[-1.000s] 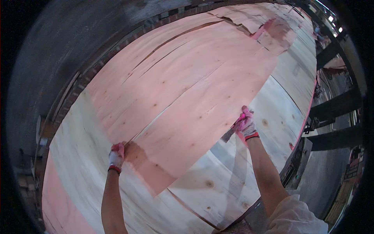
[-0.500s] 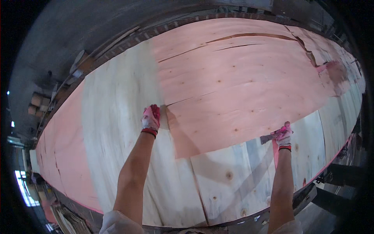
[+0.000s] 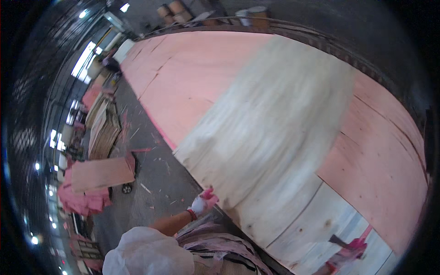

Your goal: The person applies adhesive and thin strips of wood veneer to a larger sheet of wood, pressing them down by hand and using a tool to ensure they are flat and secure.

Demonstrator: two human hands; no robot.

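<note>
My left hand (image 3: 205,201), in a white glove with pink fingers, is at the near edge of the long stack, beside a pale wood veneer sheet (image 3: 275,123). Its fingers look parted, with nothing seen in them. At the lower right my right hand (image 3: 354,251), in a stained pink glove, is closed on a scraper-like tool with a flat dark blade (image 3: 338,241). A narrow pink strip (image 3: 366,233) sticks up by that hand. The pale sheet lies across pink-coated veneer (image 3: 192,82), with more pink veneer (image 3: 380,169) to its right.
On the floor at left stand a low wheeled cart with a pink-stained board (image 3: 103,174) and leaning veneer sheets (image 3: 104,128). Pink cloth-like material (image 3: 82,199) lies by the cart. Drums (image 3: 258,17) stand beyond the far edge. Another person (image 3: 110,63) is at the far left end.
My view has swung left, bringing the floor and cart into sight. My left hand has moved from the sheets' middle to the near edge. The right hand still holds the tool.
</note>
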